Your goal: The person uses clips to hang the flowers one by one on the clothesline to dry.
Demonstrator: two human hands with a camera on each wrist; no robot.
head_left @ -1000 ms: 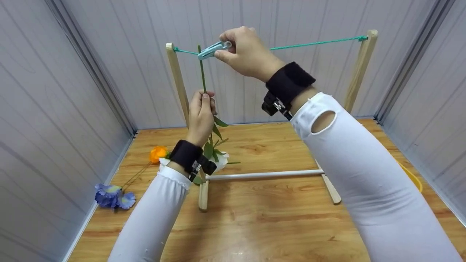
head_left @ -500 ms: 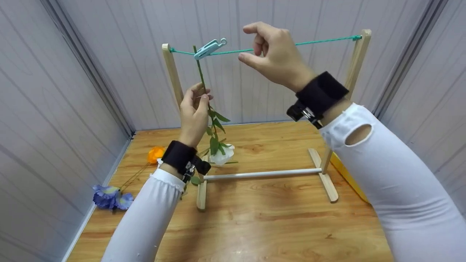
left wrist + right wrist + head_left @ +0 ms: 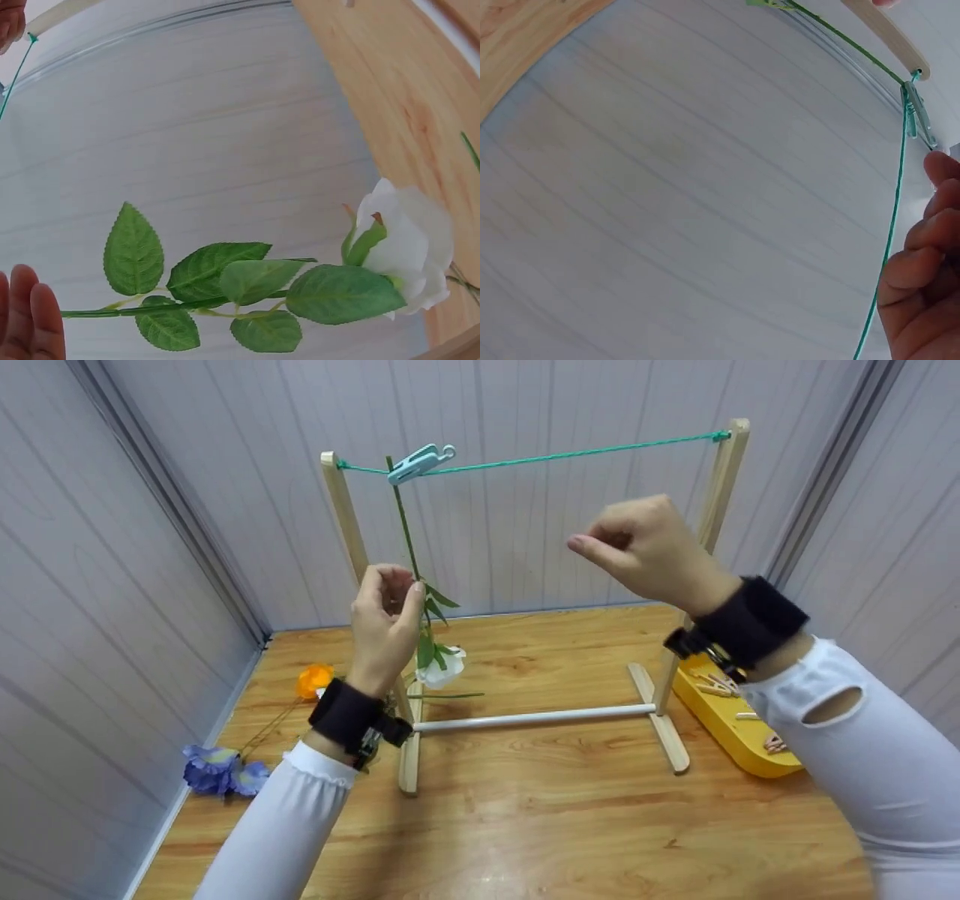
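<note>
The tabletop (image 3: 555, 817) carries a wooden stand (image 3: 343, 510) with a white crossbar (image 3: 536, 718) low down and a green cord (image 3: 555, 457) strung between its post tops. To the right of the stand sits a yellow tray (image 3: 712, 729) holding small clothespins (image 3: 718, 687). The white rose (image 3: 442, 667) hangs bloom-down near the left post. Beside its stem, the left hand (image 3: 385, 622) is loosely curved, gripping nothing; the right hand (image 3: 652, 555), fingers slackly curled and without a load, is well apart. A blue-violet flower (image 3: 225, 771) and a smaller orange flower (image 3: 315, 681) lie at left. A pale-blue clothespin (image 3: 418, 463) clips the rose's stem to the cord.
</note>
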